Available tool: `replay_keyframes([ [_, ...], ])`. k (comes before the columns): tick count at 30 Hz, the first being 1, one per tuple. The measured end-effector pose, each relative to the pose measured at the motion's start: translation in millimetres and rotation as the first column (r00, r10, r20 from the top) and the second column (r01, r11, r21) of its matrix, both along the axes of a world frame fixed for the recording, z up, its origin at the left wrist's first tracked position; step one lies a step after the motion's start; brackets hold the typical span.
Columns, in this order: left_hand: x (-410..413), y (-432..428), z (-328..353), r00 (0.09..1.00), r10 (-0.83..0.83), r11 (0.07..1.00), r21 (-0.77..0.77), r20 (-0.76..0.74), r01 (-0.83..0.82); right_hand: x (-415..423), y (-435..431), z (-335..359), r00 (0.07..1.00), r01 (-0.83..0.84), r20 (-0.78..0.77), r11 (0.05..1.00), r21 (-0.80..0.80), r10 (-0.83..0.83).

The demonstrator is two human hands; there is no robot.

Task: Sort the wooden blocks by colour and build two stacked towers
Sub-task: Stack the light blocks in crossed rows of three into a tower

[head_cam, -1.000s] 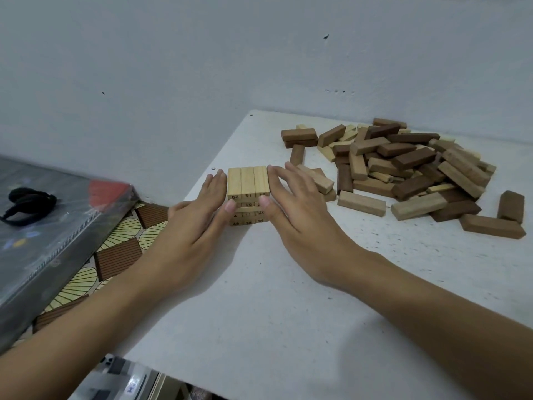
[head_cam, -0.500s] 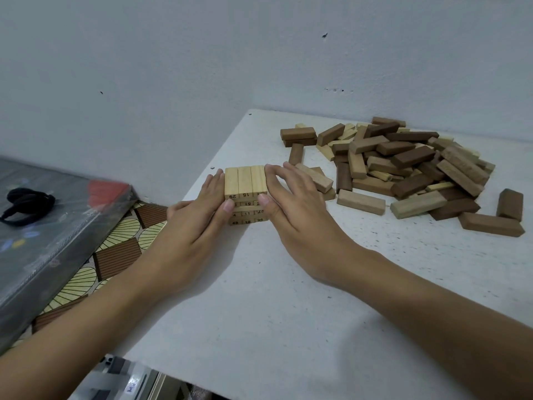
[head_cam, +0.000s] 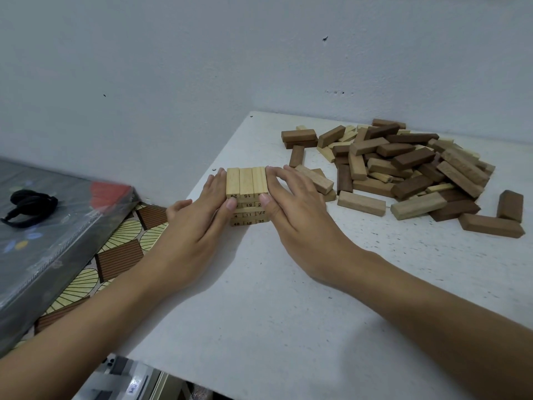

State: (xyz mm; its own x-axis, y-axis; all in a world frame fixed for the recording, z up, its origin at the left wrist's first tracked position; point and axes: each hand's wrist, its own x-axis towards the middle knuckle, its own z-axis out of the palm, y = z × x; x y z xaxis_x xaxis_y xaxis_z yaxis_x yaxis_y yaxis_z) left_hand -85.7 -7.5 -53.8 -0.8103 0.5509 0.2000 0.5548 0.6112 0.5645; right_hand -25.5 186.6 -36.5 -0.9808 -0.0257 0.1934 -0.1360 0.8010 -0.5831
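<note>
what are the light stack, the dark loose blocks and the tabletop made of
Light stack: pale bare-looking wood, matte, faint grain, numbers printed on ends. Dark loose blocks: wood too, brown, likely stained; grain lines show. Tabletop: white, matte, speckled; perhaps laminate or painted board, unclear.

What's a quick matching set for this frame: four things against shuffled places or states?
Column A
1. light tower
2. mixed block pile
3. black strap
4. left hand

Column B
a. lies on the grey cover, far left
b. fingers straight, pressed against the light tower's left side
c. stands near the left edge of the table, numbers on its block ends
d. heaped at the table's back right, light and dark blocks unsorted

Pairs: 1-c, 2-d, 3-a, 4-b
</note>
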Motion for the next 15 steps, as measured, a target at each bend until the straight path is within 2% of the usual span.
replay_keyframes([
  [15, 4.4, 1.4, 0.3, 0.999, 0.028, 1.000, 0.006, 0.034, -0.028, 0.3, -5.2, 4.3, 0.999, 0.048, -0.001, 0.999, 0.003, -0.048],
])
